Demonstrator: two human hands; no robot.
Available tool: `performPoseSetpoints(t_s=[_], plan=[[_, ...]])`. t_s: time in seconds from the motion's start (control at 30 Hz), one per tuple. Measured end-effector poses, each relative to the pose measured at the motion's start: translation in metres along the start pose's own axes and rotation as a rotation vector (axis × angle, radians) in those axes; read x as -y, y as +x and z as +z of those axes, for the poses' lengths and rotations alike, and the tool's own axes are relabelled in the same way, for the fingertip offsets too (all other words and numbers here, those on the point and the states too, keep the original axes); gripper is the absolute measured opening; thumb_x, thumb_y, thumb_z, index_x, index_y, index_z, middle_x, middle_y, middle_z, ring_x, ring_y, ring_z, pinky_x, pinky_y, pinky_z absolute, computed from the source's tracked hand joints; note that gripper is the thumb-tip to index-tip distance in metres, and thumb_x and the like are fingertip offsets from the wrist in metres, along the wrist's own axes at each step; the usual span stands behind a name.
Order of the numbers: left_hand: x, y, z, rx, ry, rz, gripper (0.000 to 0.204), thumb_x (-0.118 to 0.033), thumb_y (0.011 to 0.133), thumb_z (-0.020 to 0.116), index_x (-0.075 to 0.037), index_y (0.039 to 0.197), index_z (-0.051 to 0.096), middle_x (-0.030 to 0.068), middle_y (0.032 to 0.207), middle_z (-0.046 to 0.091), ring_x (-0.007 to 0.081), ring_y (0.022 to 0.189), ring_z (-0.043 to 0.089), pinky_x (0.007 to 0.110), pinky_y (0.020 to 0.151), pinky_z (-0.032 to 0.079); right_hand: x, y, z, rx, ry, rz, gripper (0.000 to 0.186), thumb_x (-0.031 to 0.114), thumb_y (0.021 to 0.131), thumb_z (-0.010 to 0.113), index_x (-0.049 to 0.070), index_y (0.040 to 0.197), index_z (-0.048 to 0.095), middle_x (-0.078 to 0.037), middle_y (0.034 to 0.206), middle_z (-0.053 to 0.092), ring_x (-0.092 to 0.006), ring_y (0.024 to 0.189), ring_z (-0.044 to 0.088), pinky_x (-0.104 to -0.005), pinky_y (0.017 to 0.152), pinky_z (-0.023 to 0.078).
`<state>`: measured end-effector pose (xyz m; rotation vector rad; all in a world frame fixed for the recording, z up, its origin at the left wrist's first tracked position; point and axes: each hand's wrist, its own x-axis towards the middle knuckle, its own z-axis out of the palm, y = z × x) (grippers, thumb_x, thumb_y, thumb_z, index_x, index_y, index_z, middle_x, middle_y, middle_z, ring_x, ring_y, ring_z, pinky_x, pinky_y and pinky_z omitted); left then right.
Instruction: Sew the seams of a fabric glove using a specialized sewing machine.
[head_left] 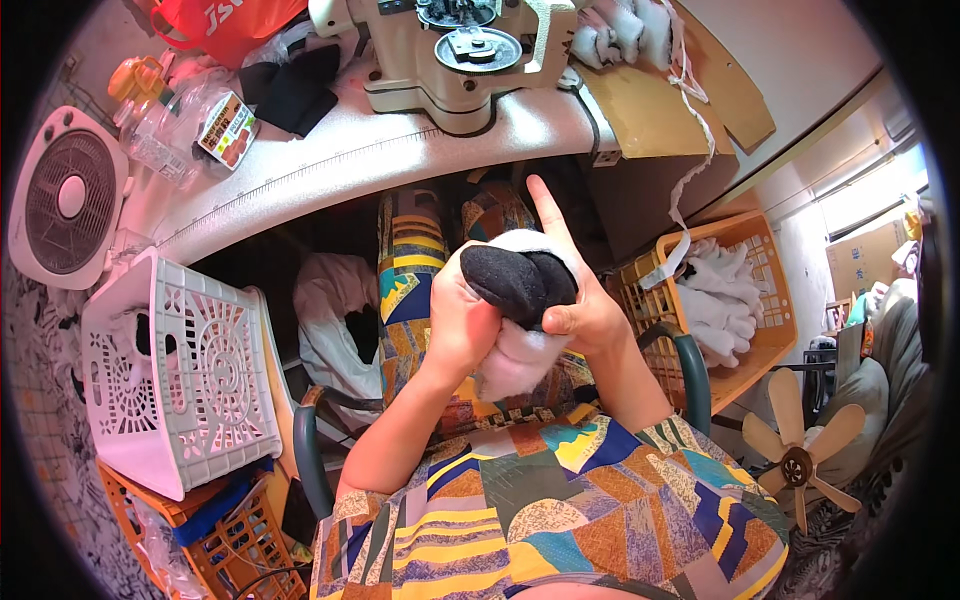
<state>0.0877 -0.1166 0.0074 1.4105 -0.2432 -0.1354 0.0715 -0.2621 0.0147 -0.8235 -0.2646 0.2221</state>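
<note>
Above my lap I hold a fleecy fabric piece, with a rounded black part on top and white plush bunched beneath it. My left hand is closed round its left side, fingers partly hidden behind the cloth. On the other side my right hand grips it, the thumb lying at the black part's lower edge. My right index finger points away from the piece toward the table. Whether the piece is a sock, a glove or a liner, I cannot tell.
A pale sewing machine stands on the table ahead, near black fabric pieces and a clear bottle. An orange basket holds white fleecy pieces at right, beside a bladed fan. A white crate and a box fan are left.
</note>
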Motion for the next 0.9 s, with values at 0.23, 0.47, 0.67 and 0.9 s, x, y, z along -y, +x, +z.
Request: performPoseSetpoints(t_s=[0.23, 0.47, 0.67, 0.9], plan=[[0.004, 0.007, -0.006, -0.046, 0.02, -0.054, 0.013, 0.0, 0.082, 0.058, -0.002, 0.095, 0.062, 0.0036, 0.091, 0.066, 0.0107, 0.084, 0.061, 0.026, 0.075, 0.049, -0.007, -0.003, 0.005, -0.03, 0.155, 0.052, 0.119, 0.004, 0.072, 0.08, 0.018, 0.155, -0.004, -0.008, 0.127, 0.053, -0.0195, 0.119, 0.052, -0.0325, 0.105, 0.036], [0.013, 0.009, -0.013, -0.02, -0.002, -0.069, 0.023, 0.008, 0.082, 0.052, -0.001, 0.102, 0.061, 0.005, 0.097, 0.067, 0.012, 0.089, 0.063, 0.027, 0.082, 0.051, -0.009, -0.007, 0.016, -0.119, 0.199, 0.081, 0.106, -0.001, 0.076, 0.074, 0.018, 0.155, 0.005, -0.006, 0.128, 0.052, -0.0184, 0.119, 0.052, -0.0326, 0.104, 0.037], [0.009, 0.005, -0.005, 0.002, -0.103, -0.062, 0.031, 0.014, 0.078, 0.048, -0.001, 0.102, 0.059, 0.0044, 0.095, 0.065, 0.013, 0.091, 0.061, 0.028, 0.083, 0.049, -0.01, -0.008, 0.009, -0.136, 0.201, 0.062, 0.108, -0.002, 0.077, 0.073, 0.019, 0.155, 0.002, -0.008, 0.128, 0.051, -0.0188, 0.118, 0.052, -0.0325, 0.104, 0.038], [0.0, 0.003, -0.004, 0.055, -0.112, -0.101, 0.024, 0.007, 0.082, 0.055, -0.003, 0.103, 0.06, 0.0038, 0.096, 0.065, 0.0118, 0.09, 0.061, 0.028, 0.082, 0.05, -0.004, -0.009, 0.014, -0.133, 0.129, 0.042, 0.119, 0.006, 0.068, 0.08, 0.017, 0.155, -0.001, -0.012, 0.128, 0.052, -0.0239, 0.12, 0.053, -0.0356, 0.106, 0.037]])
